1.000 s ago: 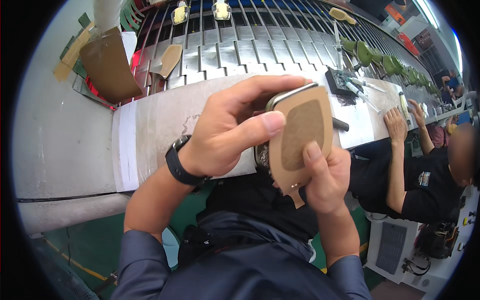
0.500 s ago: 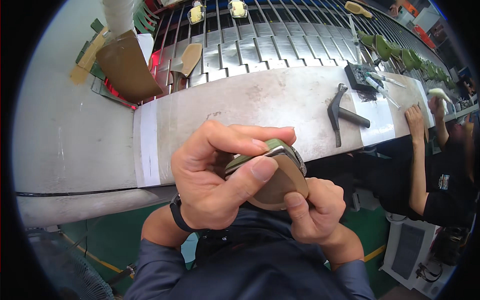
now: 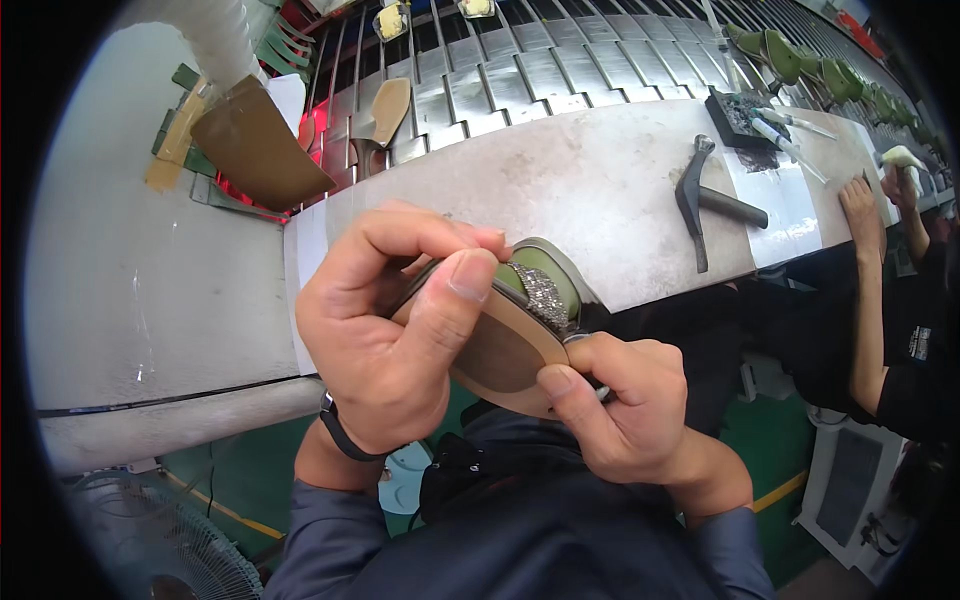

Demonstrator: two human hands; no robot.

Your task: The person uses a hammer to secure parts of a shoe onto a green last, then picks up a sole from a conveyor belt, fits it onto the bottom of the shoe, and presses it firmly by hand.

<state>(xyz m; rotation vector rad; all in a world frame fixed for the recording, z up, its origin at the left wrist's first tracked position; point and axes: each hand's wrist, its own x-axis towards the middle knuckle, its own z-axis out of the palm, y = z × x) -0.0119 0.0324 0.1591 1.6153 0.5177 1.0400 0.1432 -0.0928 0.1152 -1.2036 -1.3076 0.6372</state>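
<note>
The wide fisheye head camera is looking steeply down and forward, framing the bare left hand and bare right hand closely at centre, the long, stained grey tabletop beyond, and the slatted silver metal conveyor farther off.

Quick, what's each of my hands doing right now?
Left hand: closed, holding the tan-soled sandal.
Right hand: closed, thumb and fingers pinching the same sandal's other end.

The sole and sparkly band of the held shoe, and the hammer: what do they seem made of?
Sole: smooth, matte tan, little gloss showing; perhaps leather or rubber. Band: silvery, glittering in tiny points; maybe rhinestones or glitter fabric. Hammer: head seemingly dark steel, by its dull sheen; handle material unclear.
</note>
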